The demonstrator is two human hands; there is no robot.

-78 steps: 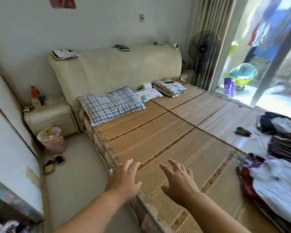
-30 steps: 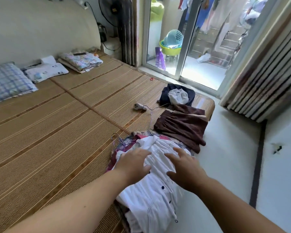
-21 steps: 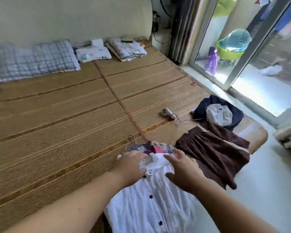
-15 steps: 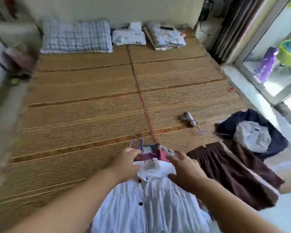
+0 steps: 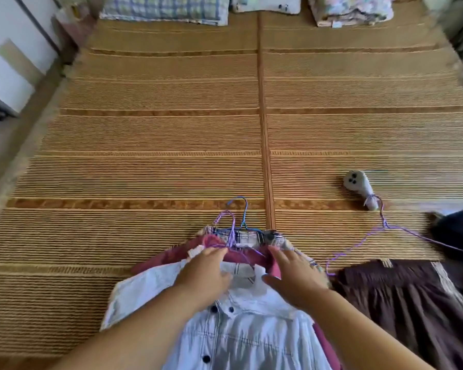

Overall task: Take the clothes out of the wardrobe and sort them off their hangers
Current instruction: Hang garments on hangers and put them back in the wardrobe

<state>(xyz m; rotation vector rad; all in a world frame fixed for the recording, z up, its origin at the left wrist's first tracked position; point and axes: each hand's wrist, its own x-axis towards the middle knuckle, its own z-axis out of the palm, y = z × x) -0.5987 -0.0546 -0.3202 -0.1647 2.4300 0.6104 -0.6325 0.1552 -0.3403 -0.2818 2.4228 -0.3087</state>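
The white shirt (image 5: 241, 332), light and limp, is laid atop other clothes (image 5: 158, 263) at the near edge of the mat (image 5: 145, 169); its collar seems pinched by the left hand (image 5: 206, 275), with the right hand (image 5: 292, 276) spread flat alongside, and is best gripped there

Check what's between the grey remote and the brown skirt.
Head view: a loose purple wire hanger lies on the mat between the grey remote and the brown skirt.

Two bare, rounded forearms (image 5: 150, 327); broad left hand (image 5: 203, 273) and right hand (image 5: 292, 279), likewise bare
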